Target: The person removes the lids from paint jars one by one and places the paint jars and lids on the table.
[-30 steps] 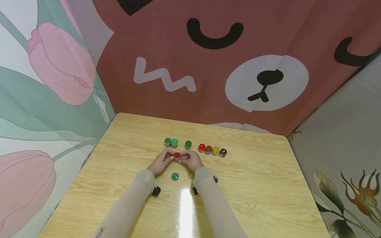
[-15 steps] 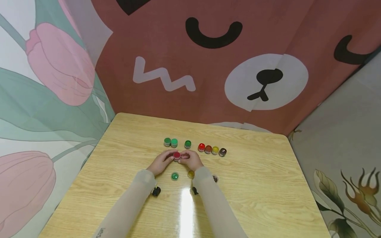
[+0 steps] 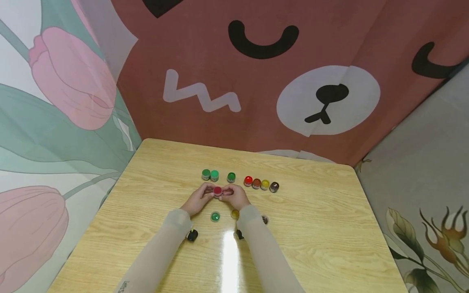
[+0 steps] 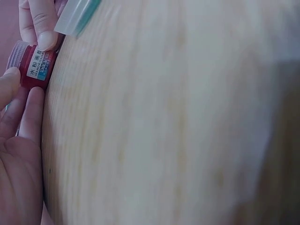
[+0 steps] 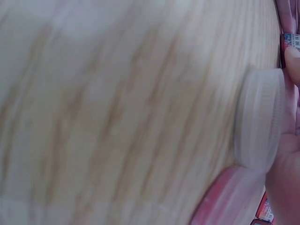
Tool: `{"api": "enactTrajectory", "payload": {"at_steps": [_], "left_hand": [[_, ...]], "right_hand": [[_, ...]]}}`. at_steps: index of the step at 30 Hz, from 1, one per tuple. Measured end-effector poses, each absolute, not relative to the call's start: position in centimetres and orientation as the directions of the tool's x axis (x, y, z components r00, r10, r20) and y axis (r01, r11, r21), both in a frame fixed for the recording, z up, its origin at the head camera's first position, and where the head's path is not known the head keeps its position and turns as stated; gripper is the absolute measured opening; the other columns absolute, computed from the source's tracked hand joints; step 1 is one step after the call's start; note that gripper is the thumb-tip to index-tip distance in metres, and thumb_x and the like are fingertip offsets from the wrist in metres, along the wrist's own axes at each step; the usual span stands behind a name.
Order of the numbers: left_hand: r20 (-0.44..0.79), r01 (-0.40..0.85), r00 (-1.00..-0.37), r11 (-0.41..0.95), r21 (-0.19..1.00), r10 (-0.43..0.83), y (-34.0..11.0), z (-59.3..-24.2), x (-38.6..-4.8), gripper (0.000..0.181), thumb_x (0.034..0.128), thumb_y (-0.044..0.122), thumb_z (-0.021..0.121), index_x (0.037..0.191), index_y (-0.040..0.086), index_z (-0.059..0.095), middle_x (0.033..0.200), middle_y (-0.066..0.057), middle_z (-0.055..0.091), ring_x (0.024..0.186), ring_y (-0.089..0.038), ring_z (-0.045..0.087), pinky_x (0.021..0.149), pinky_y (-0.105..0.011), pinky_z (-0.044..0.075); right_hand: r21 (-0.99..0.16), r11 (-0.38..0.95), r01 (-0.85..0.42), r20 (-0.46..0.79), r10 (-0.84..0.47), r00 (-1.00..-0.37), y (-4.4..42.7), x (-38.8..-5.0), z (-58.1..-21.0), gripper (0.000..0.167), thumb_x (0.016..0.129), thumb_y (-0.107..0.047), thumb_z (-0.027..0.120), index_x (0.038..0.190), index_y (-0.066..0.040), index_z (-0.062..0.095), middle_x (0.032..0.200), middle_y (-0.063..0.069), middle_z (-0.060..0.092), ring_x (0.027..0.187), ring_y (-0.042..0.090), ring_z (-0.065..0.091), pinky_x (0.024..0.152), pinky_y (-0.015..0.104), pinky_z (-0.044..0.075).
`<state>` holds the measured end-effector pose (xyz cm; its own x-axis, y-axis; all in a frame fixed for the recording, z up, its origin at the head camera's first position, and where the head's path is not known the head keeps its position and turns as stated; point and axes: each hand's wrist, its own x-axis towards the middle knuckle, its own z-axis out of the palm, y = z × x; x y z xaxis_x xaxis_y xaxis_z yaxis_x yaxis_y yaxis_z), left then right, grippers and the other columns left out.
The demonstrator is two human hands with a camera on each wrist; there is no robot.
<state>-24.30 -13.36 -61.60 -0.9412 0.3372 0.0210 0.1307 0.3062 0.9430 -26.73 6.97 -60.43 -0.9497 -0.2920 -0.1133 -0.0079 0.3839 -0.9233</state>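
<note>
Both hands meet at a small red gouache paint jar (image 3: 218, 191) near the middle of the wooden table. In the left wrist view the jar lies tilted, with its clear ribbed lid (image 4: 17, 55) toward the left and a printed label on its side. My left hand (image 3: 198, 199) pinches it with thumb and fingers. From the opposite side my right hand (image 3: 237, 197) grips it with its fingertips. Only a corner of the jar shows in the right wrist view, where a pale translucent ribbed lid (image 5: 259, 119) stands out beside the right hand.
Beyond the hands is a row of paint jars: greens (image 3: 206, 175), a red jar (image 3: 248, 181), an orange-brown jar (image 3: 256, 184), a yellow jar (image 3: 265, 185) and a dark brown jar (image 3: 274, 187). Nearer lie a green round piece (image 3: 215, 216) and a yellow one (image 3: 235, 214).
</note>
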Motion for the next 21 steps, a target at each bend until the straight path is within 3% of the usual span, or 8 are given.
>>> {"api": "enactTrajectory", "payload": {"at_steps": [5, 13, 21], "left_hand": [[0.016, 0.139, -0.94, 0.339, 0.93, 0.342, -13.35, -61.45, -24.24, 0.04, 0.1054, 0.015, 0.055, 0.145, 0.009, 0.052, 0.142, -0.014, 0.058, 0.133, -0.032, 0.053, 0.113, -0.05, 0.04], [0.004, 0.119, -0.948, 0.342, 0.932, 0.317, -13.08, -60.9, -23.96, 0.039, 0.1061, 0.016, 0.053, 0.144, 0.008, 0.055, 0.144, -0.013, 0.057, 0.137, -0.034, 0.048, 0.117, -0.053, 0.034], [-0.01, 0.098, -0.953, 0.34, 0.935, 0.303, -13.24, -61.42, -24.32, 0.032, 0.1064, 0.016, 0.053, 0.137, 0.01, 0.055, 0.133, -0.01, 0.064, 0.127, -0.029, 0.057, 0.112, -0.048, 0.042]], "right_hand": [[-0.922, 0.387, 0.014, -0.131, -0.279, -0.951, 6.9, -26.62, -60.3, 0.024, 0.084, -0.003, 0.082, 0.106, -0.002, 0.073, 0.096, 0.006, 0.072, 0.086, 0.012, 0.066, 0.081, 0.028, 0.058], [-0.925, 0.379, 0.026, -0.138, -0.272, -0.952, 6.82, -26.59, -60.46, 0.027, 0.083, -0.002, 0.082, 0.109, -0.001, 0.072, 0.095, 0.006, 0.072, 0.085, 0.012, 0.065, 0.08, 0.027, 0.058], [-0.929, 0.369, -0.003, -0.111, -0.289, -0.951, 6.85, -26.57, -60.51, 0.027, 0.085, -0.004, 0.081, 0.111, -0.001, 0.072, 0.098, 0.008, 0.072, 0.088, 0.015, 0.066, 0.081, 0.028, 0.058]]}}
